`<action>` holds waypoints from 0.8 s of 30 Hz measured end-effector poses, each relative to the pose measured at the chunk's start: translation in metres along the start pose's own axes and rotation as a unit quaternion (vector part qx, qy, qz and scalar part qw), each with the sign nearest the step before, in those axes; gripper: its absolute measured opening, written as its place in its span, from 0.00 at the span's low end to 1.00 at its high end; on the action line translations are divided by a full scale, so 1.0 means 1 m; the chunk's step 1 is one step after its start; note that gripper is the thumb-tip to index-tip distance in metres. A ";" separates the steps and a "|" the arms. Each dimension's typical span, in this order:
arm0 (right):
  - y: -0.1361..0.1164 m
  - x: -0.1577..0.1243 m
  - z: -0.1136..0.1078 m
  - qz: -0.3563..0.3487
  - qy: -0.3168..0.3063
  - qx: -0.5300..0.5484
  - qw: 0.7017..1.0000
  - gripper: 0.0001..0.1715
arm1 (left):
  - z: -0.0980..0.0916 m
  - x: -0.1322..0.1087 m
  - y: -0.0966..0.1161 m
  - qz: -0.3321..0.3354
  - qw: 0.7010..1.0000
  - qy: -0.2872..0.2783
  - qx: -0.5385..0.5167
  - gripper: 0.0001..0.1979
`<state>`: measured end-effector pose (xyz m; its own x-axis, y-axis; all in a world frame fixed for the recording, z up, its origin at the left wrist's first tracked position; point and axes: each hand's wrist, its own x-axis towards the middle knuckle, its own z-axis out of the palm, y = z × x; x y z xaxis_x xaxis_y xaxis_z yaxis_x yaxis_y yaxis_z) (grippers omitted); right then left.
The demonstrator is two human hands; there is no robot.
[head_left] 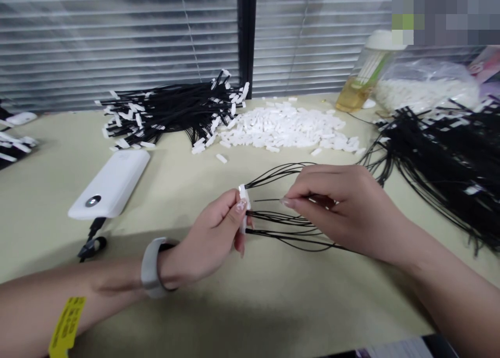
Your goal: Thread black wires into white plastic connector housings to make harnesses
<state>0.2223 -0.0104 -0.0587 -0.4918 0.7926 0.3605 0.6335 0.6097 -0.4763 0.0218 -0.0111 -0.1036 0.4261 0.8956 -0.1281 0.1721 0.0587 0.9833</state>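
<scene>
Between its thumb and fingers, my left hand point(213, 227) grips a small white plastic connector housing point(242, 191), held upright in the middle of the view. Several thin black wires point(281, 218) run from the housing's right side toward my right hand. My right hand point(336, 201) pinches one single black wire point(267, 200) between thumb and forefinger. That wire's free tip points left and stops a short gap from the housing. Part of the housing is covered by my left thumb, and the wires' far ends pass behind my right hand.
Loose white connector housings point(289, 126) lie heaped at the back. Left of them is a pile of black wire harnesses point(167, 108). A white power bank point(111, 183) with a cable lies at left. At right are more black wires point(441, 165), a bottle point(361, 76) and a clear bag point(427, 84).
</scene>
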 end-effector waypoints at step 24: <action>0.008 0.007 -0.001 -0.018 -0.119 0.020 0.992 0.09 | 0.004 0.001 0.001 -0.018 0.999 0.007 -0.030 0.13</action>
<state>0.2246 0.0002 -0.0593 -0.6437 0.7439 0.1797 0.5910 0.6324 -0.5008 0.0255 -0.0123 -0.1036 0.4075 0.8986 -0.1624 0.1338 0.1172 0.9841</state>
